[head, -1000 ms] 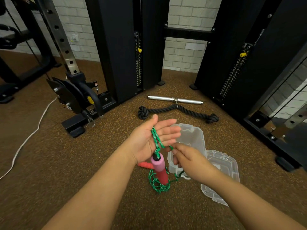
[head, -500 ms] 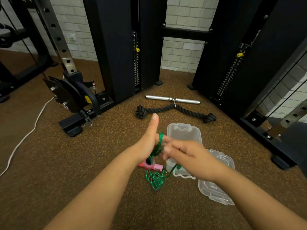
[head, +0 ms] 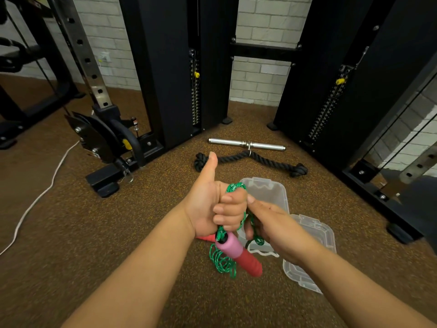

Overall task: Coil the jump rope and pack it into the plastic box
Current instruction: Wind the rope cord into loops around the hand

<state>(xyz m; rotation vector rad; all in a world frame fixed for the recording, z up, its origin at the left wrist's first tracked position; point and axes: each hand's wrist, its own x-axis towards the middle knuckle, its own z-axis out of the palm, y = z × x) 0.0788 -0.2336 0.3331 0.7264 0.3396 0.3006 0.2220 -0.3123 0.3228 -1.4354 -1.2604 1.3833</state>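
My left hand [head: 216, 204] is fisted around the green jump rope [head: 233, 188], thumb pointing up, with a loop sticking out above the fingers. One pink and red handle [head: 238, 253] hangs below that fist. My right hand [head: 274, 226] pinches a strand of the rope just right of the fist. Loose green rope [head: 222, 261] lies heaped on the floor under the hands, and part of a second red handle [head: 208, 237] shows beside it. The clear plastic box [head: 264, 190] sits open on the floor behind my hands, its lid [head: 314, 235] lying to the right.
A black rope attachment [head: 255, 159] and a chrome bar [head: 246, 144] lie on the brown floor beyond the box. Black cable machine columns [head: 179, 67] stand behind. A weight plate on a rack base [head: 99, 138] is at the left, with a white cord [head: 47, 185] trailing across the floor.
My left hand went from open palm to a fist around the rope with the thumb up. The right hand brought a strand around it, and the handle now hangs below the fist.
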